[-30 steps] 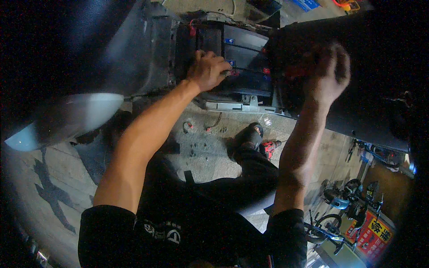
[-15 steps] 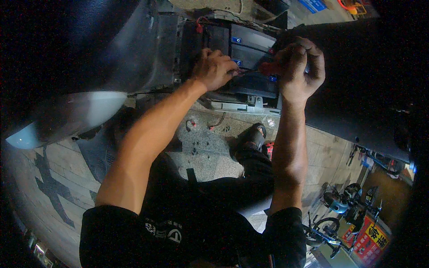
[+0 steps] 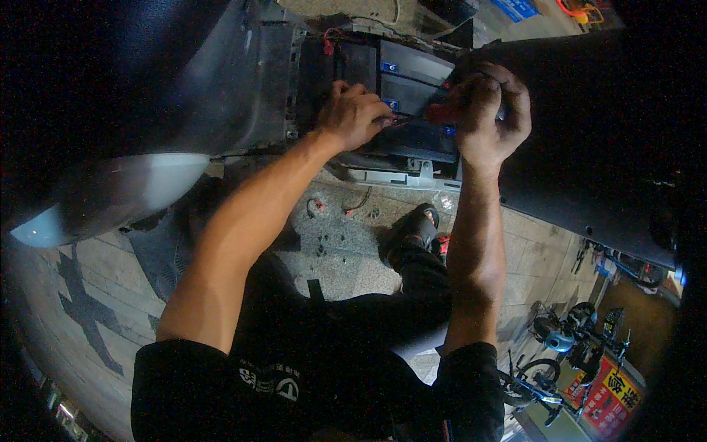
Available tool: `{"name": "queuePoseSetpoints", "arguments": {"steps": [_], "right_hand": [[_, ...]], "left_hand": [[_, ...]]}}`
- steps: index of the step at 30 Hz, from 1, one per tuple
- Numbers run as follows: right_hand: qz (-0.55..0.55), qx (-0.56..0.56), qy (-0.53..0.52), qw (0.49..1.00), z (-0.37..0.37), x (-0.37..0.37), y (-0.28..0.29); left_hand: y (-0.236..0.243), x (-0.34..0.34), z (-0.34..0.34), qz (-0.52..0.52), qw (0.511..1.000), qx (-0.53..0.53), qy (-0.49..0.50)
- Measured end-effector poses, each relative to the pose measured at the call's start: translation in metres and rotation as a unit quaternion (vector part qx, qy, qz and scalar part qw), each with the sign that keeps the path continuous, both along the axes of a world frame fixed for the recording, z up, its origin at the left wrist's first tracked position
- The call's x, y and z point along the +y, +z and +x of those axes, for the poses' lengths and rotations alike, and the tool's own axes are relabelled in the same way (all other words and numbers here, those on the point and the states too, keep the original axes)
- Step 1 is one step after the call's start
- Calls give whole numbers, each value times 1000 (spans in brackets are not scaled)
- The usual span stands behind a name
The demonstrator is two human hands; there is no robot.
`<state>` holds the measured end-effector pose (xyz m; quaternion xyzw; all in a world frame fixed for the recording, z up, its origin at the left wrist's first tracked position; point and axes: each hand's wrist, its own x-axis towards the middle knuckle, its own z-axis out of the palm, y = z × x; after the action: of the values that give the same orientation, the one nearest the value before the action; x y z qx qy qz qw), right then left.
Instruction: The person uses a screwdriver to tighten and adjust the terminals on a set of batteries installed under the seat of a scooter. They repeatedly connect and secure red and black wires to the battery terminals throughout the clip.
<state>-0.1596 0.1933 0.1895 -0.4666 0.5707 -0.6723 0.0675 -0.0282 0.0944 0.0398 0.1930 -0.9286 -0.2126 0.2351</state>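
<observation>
My right hand (image 3: 495, 121) is wrapped round the red handle of a screwdriver (image 3: 440, 113). Its thin shaft points left to the fingertips of my left hand (image 3: 349, 116). Those left fingers are pinched together beside a blue terminal piece (image 3: 390, 105), and what they grip is too small and dark to make out. Both hands are over a row of dark grey batteries (image 3: 416, 65) set in an open bay of a vehicle. Another blue terminal piece (image 3: 389, 67) shows farther up the row.
A red connector on a wire (image 3: 328, 47) stands at the bay's far left. A pale metal rail (image 3: 379, 177) edges its near side. Short wires with red ends (image 3: 315, 205) and small dark bits lie on the paving. Dark body panels flank the bay. Bicycles (image 3: 537, 379) stand at lower right.
My right hand and the screwdriver have shifted very slightly left. My left hand stays in place at the batteries.
</observation>
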Motion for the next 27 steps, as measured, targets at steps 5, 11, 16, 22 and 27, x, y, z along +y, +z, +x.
{"name": "queuePoseSetpoints", "arguments": {"steps": [5, 11, 16, 22, 27], "right_hand": [[-4, 10, 36, 999, -1, 4, -3], [-23, 48, 68, 996, 1, 5, 0], [-3, 147, 82, 986, -5, 9, -4], [-33, 103, 32, 994, 4, 8, 0], [-44, 67, 34, 996, -3, 8, -8]], "left_hand": [[-1, 1, 0, -5, 1000, -1, 10], [-2, -1, 0, 9, 999, 29, 9], [1, -1, 1, 29, 999, 32, 6], [-2, -3, 1, 38, 999, 33, 19], [0, -2, -1, 50, 998, 35, 22]]}}
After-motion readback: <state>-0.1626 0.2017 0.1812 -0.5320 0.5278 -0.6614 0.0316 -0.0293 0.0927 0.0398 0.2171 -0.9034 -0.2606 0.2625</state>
